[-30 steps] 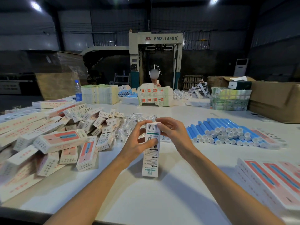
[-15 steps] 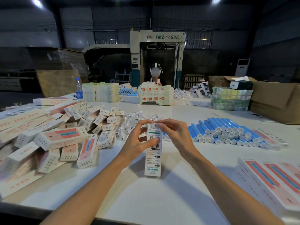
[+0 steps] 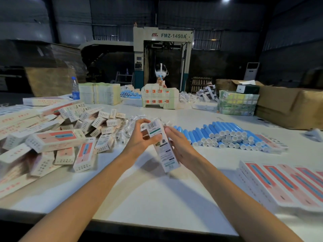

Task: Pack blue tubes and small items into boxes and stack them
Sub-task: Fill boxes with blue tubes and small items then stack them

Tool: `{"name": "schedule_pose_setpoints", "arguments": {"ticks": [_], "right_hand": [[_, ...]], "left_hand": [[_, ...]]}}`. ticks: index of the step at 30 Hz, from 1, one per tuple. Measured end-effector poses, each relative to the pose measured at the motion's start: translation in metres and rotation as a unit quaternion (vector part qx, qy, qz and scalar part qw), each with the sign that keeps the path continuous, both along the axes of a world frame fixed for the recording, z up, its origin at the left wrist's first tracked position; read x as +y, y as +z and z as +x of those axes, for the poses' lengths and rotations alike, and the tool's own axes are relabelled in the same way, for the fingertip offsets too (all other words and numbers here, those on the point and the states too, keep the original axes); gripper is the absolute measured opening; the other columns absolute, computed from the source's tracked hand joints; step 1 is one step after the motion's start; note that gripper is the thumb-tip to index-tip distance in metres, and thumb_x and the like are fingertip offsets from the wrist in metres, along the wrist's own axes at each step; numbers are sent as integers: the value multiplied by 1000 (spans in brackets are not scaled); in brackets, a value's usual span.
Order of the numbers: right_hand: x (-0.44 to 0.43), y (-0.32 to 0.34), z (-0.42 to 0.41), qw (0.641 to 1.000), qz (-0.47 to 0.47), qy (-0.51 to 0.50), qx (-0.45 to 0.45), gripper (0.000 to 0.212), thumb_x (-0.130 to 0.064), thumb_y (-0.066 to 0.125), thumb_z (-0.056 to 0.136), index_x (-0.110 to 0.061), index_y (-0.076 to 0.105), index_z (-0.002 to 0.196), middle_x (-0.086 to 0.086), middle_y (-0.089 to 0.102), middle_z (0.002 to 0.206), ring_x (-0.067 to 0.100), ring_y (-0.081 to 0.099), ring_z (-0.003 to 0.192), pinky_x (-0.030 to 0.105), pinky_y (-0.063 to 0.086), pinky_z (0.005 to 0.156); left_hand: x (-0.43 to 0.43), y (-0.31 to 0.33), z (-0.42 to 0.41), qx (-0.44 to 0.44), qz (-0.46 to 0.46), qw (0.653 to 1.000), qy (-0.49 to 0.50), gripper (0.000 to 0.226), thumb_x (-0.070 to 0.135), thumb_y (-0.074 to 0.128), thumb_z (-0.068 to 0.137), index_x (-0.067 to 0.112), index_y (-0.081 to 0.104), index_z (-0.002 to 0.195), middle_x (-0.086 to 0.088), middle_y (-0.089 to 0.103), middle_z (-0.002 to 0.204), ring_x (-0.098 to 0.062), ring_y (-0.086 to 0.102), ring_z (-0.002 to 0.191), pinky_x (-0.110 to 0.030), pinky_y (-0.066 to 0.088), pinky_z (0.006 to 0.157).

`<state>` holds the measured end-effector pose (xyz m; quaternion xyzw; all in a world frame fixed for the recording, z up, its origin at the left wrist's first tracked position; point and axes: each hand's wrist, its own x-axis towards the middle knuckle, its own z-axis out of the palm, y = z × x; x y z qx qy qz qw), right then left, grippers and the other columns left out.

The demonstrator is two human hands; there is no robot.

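Table (image 3: 157, 198): white top. I work just in from its near edge, about the middle.
Flats (image 3: 283, 182): unfolded boxes stacked at the near right corner.
Box (image 3: 163, 151): one slim carton, held between both hands over the tabletop's middle. I cannot tell whether its low end touches the top.
Left hand (image 3: 141, 139): wrapped round the box's upper part, thumb across the printed face, fingers curled over the far end.
Right hand (image 3: 182, 148): fingers fairly straight, laid along the box's right side. The thumb is hidden and I see no pinch.
Axis: the long axis is tilted, with the barcode end up and away toward the far edge and the other end down toward me, a little right.
Handling: I judge it light, thin card that dents easily. It is best held by the long edges near the middle, not squeezed on the broad faces or flaps.
Pile (image 3: 52, 139): assembled boxes heaped loosely toward the left edge.
Sachets (image 3: 128, 127): small clear packs just beyond the left hand.
Tubes (image 3: 225, 135): blue, stacked in rows right of the box, white caps toward me.
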<state>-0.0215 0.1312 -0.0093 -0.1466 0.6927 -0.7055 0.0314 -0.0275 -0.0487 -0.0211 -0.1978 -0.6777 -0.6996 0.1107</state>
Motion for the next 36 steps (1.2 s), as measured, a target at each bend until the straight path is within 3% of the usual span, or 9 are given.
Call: {"name": "schedule_pose_setpoints", "arguments": {"ticks": [5, 8, 10, 14, 17, 23, 27, 31, 36], "right_hand": [[42, 11, 37, 997, 17, 70, 11, 40, -55, 48, 106, -33, 65, 136, 7, 73, 125, 26, 72, 114, 40, 58, 99], [78, 19, 62, 997, 54, 16, 44, 37, -49, 55, 105, -29, 66, 134, 7, 75, 118, 21, 73, 103, 33, 58, 87], [107, 25, 76, 986, 129, -69, 86, 35, -47, 60, 103, -27, 68, 130, 4, 77, 108, 15, 74, 93, 28, 57, 78], [182, 39, 97, 914, 293, -239, 149, 33, -52, 69, 95, -31, 70, 121, -9, 71, 99, 7, 67, 88, 22, 50, 72], [251, 44, 107, 842, 371, -360, 153, 32, -52, 68, 93, -28, 70, 115, -9, 66, 90, 10, 63, 82, 24, 47, 66], [393, 39, 127, 686, 548, -478, 27, 32, -39, 61, 101, -12, 62, 119, 13, 68, 117, 32, 61, 101, 39, 45, 77], [447, 26, 154, 599, 627, -495, -43, 33, -31, 54, 105, -6, 58, 125, 21, 61, 130, 41, 54, 121, 45, 49, 94], [468, 13, 172, 557, 657, -504, -68, 32, -23, 53, 107, -4, 56, 132, 21, 48, 140, 40, 43, 133, 45, 47, 101], [475, 13, 171, 541, 650, -530, -61, 28, -17, 53, 107, -4, 58, 131, 19, 51, 140, 35, 45, 131, 43, 46, 103]], "left_hand": [[34, 8, 16, 5, 47, 998, -49, 60, 30, 89, 85, 36, 49, 128, -3, 74, 111, -21, 73, 103, -35, 60, 72], [67, 8, 25, 36, 19, 998, -54, 56, 29, 85, 87, 33, 48, 129, -1, 75, 117, -12, 72, 110, -27, 59, 81], [91, 9, 29, 55, -8, 997, -44, 55, 27, 86, 85, 32, 51, 128, 2, 72, 122, -5, 68, 116, -23, 58, 87], [136, 0, 35, 66, -88, 991, -73, 51, 2, 79, 93, 25, 52, 130, -2, 73, 120, -4, 70, 109, -18, 55, 90], [165, -10, 43, 81, -153, 977, -120, 40, 3, 74, 97, 28, 60, 124, -1, 75, 115, -5, 70, 107, -18, 53, 88], [203, -13, 50, 136, -244, 946, -161, 32, 8, 72, 99, 34, 68, 118, 23, 71, 114, 3, 65, 114, -9, 52, 87], [215, -11, 49, 152, -268, 935, -178, 29, 13, 69, 101, 38, 69, 117, 32, 68, 117, 5, 63, 117, -10, 52, 89], [224, -15, 47, 149, -271, 933, -185, 27, 14, 68, 102, 37, 71, 114, 34, 68, 114, 6, 63, 115, -12, 51, 89], [232, -21, 47, 141, -278, 931, -189, 27, 13, 69, 102, 37, 72, 112, 36, 67, 112, 8, 63, 113, -13, 51, 87]]}}
